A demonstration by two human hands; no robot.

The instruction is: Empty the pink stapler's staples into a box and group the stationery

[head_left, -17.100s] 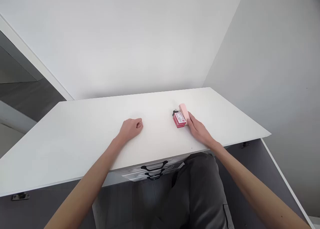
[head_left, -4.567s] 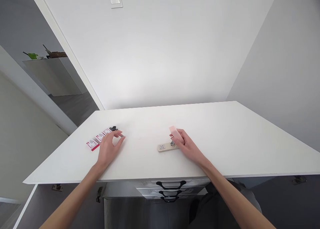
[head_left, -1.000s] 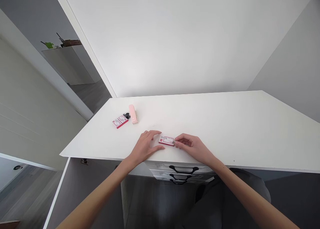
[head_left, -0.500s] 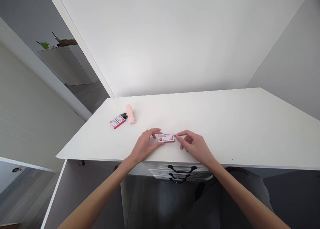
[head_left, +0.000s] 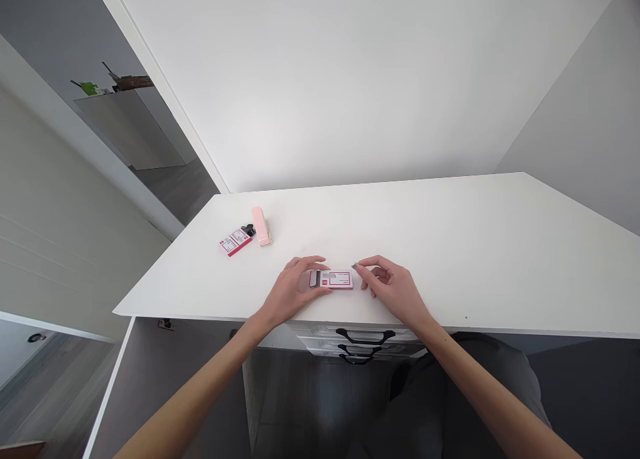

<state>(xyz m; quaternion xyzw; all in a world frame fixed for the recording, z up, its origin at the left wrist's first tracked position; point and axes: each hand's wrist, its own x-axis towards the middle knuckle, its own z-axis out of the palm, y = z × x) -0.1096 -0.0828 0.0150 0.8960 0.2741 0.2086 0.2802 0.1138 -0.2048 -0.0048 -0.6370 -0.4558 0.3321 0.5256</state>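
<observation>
A small white and red box [head_left: 341, 281], like a staple box, lies on the white desk in front of me. Its sleeve is shifted to the right, and a grey inside part shows at the left end. My left hand [head_left: 296, 284] curls round that end, with the thumb on the near side and the fingers on the far side. Just past the box's right end, my right hand [head_left: 393, 283] pinches a small grey metal piece [head_left: 355, 265], which looks like a short strip of staples. The piece is apart from the box.
A pink stapler [head_left: 261, 227] lies at the back left of the desk [head_left: 450, 245]. Beside it are a black binder clip [head_left: 249, 230] and more red and white boxes [head_left: 235, 241]. Drawers with black handles [head_left: 365, 337] are below the front edge. A wall [head_left: 350, 79] rises behind.
The box's sleeve has slid right, baring the grey inside at its left end. My right hand has drawn the metal piece slightly up and away from the box's right end.
</observation>
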